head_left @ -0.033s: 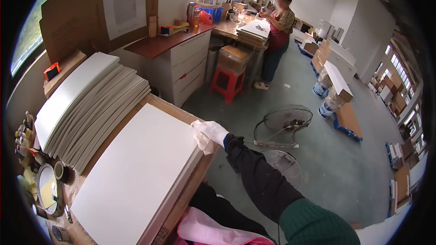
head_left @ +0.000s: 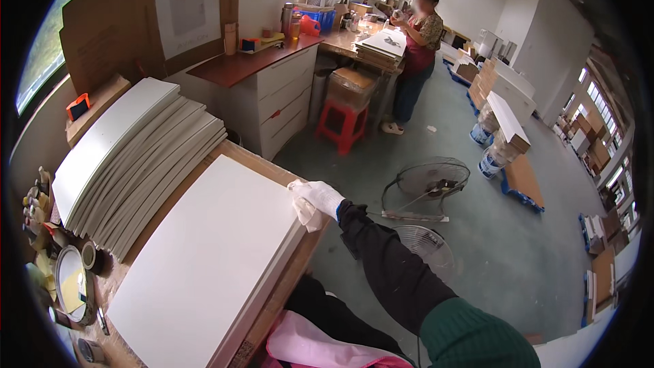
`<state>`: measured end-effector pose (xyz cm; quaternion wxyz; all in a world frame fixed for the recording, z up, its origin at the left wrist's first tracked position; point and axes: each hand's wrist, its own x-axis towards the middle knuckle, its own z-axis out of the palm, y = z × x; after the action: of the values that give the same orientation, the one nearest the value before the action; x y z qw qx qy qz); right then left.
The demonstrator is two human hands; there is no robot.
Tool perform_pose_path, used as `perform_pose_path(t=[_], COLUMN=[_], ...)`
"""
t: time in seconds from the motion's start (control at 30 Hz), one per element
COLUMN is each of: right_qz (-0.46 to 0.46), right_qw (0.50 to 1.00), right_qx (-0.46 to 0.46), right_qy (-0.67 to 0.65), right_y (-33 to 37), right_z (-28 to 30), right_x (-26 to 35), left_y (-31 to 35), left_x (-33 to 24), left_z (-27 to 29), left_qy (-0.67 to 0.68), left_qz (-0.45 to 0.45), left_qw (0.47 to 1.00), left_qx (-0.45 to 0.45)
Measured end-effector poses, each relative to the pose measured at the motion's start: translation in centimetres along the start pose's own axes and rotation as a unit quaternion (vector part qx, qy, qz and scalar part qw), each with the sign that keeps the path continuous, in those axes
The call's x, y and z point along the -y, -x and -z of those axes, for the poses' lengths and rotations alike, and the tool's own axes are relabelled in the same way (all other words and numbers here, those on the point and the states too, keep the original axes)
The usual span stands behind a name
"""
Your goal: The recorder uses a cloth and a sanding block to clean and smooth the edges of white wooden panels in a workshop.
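A flat white panel lies on the workbench in front of me, on top of at least one more board. My right hand, in a white knit glove, reaches to the panel's far right corner. Its fingers are closed round a crumpled off-white cloth, which rests against the corner and hangs over the side. My left hand is out of the picture. To the left of the panel, a tall stack of white panels lies on the same bench.
Cans, a round lid and small tools crowd the bench's left end. Beyond stand a drawer cabinet and a red stool with a carton on it. Two floor fans sit right of the bench. Another person works farther back.
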<state>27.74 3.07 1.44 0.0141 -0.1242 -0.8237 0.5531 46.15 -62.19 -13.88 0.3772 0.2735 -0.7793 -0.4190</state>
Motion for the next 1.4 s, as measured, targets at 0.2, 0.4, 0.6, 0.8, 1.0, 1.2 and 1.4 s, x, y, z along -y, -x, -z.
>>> perform_pose_path(t=[0.2, 0.4, 0.6, 0.8, 1.0, 1.2, 1.4], right_qz=[-0.073, 0.220, 0.394, 0.440, 0.500, 0.430, 0.012], right_qw=[0.996, 0.871, 0.834, 0.889, 0.813, 0.786, 0.898], right_qx=[-0.037, -0.365, -0.275, 0.129, 0.152, 0.050, -0.195], right_qy=[0.042, 0.245, 0.272, -0.003, 0.255, 0.441, 0.395], right_y=[-0.5, 0.7, 7.1, 16.2, 18.3, 5.9, -1.0], right_z=[0.9, -3.1, -9.8, -26.0, -31.1, -15.6, -0.4], right_x=[-0.6, 2.2, 12.4, 15.1, 13.1, 9.4, 0.6], left_y=[0.4, 1.1, 1.8, 2.8, 2.1, 3.4, 3.6], left_x=[-0.8, -1.1, -8.2, -1.7, 0.9, -7.8, -7.9], left_z=[-0.4, 0.8, -2.5, -1.0, 0.3, 0.7, 0.4], left_qy=[0.003, 0.007, 0.113, 0.201, 0.120, 0.258, 0.275], left_qz=[-0.045, -0.077, -0.558, -0.218, -0.347, -0.069, -0.045], left_qw=[0.999, 0.997, 0.822, 0.947, 0.925, 0.953, 0.948], left_qx=[0.004, 0.013, -0.034, 0.123, 0.095, 0.147, 0.154])
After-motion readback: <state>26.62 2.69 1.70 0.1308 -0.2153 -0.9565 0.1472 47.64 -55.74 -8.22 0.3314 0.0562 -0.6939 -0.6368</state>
